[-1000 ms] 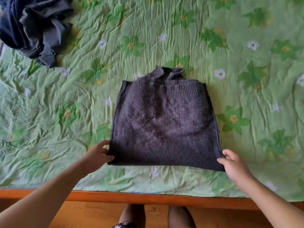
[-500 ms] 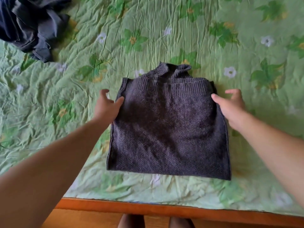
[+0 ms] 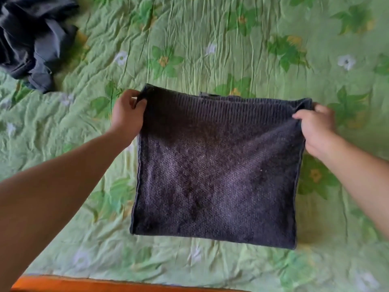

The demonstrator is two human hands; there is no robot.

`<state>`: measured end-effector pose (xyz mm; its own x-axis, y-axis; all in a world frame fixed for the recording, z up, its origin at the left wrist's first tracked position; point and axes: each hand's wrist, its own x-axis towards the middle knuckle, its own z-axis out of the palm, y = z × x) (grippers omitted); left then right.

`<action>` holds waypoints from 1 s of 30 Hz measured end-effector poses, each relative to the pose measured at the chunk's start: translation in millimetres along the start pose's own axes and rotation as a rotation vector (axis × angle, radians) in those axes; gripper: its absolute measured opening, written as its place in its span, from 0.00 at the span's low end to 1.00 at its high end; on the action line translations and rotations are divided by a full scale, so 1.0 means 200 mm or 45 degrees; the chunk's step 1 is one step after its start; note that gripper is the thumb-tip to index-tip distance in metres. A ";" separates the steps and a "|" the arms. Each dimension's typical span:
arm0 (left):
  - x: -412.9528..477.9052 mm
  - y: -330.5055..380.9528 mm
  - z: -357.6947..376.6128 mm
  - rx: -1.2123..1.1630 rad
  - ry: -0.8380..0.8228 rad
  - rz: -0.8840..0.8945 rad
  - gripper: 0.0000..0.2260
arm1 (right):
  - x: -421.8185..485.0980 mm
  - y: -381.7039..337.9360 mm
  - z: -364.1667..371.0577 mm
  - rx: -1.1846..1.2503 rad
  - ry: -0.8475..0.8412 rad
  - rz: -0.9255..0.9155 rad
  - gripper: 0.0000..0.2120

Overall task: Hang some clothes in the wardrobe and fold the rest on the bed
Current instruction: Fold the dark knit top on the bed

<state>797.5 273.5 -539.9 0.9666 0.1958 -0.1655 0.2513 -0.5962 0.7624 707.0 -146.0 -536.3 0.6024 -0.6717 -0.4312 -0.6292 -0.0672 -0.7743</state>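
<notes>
Where the sweater is: the dark grey-purple knitted sweater (image 3: 219, 178), folded into a rough rectangle, sits in the middle of the bed (image 3: 210, 268). Its near edge lies on the bed and its ribbed band runs along the far edge.
Left hand: the left hand (image 3: 126, 116) has its fingers curled round the far left corner of the sweater.
Right hand: the right hand (image 3: 315, 127) pinches the far right corner, bunching the knit there.
Far edge: it is stretched between the two hands; I cannot tell whether it is clear of the bed.
Bed cover: a crumpled light green sheet with a leaf-and-flower print (image 3: 210, 39) covers the bed.
Bed frame: an orange-brown wooden frame edge (image 3: 84, 284) shows at the near left.
Other clothes: a loose heap of dark navy and grey garments (image 3: 35, 39) lies at the far left, well apart from the sweater.
</notes>
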 end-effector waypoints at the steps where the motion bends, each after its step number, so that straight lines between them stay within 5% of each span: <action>1: 0.03 0.00 0.01 0.066 -0.007 -0.001 0.04 | 0.04 -0.01 0.02 -0.038 -0.008 -0.023 0.04; 5: 0.10 0.00 0.09 0.419 -0.089 -0.100 0.15 | 0.11 -0.01 0.16 -0.649 -0.036 -0.108 0.19; 8: -0.02 0.04 0.19 0.688 -0.139 0.339 0.25 | -0.04 0.03 0.24 -1.120 -0.003 -0.663 0.27; 10: -0.17 0.05 0.30 0.862 -0.323 0.648 0.29 | -0.20 0.12 0.31 -1.261 -0.278 -1.116 0.30; 13: -0.31 -0.01 0.47 1.132 -0.477 0.793 0.32 | -0.26 0.20 0.47 -1.588 -0.521 -1.243 0.35; 23: -0.22 -0.07 0.56 1.184 -0.509 0.679 0.32 | -0.11 0.25 0.60 -1.662 -0.577 -1.115 0.38; 27: -0.53 -0.10 0.40 0.929 -0.425 0.361 0.34 | -0.16 0.09 0.55 -1.596 -0.650 -1.037 0.36; 30: -0.82 -0.23 0.18 0.804 -0.291 0.099 0.38 | -0.21 -0.09 0.63 -1.607 -0.644 -1.255 0.33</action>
<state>630.3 240.1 -570.9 0.9520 0.0061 -0.3060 0.0951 -0.9561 0.2770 755.1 -24.3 -562.3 0.9083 0.2564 -0.3306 0.2371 -0.9665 -0.0981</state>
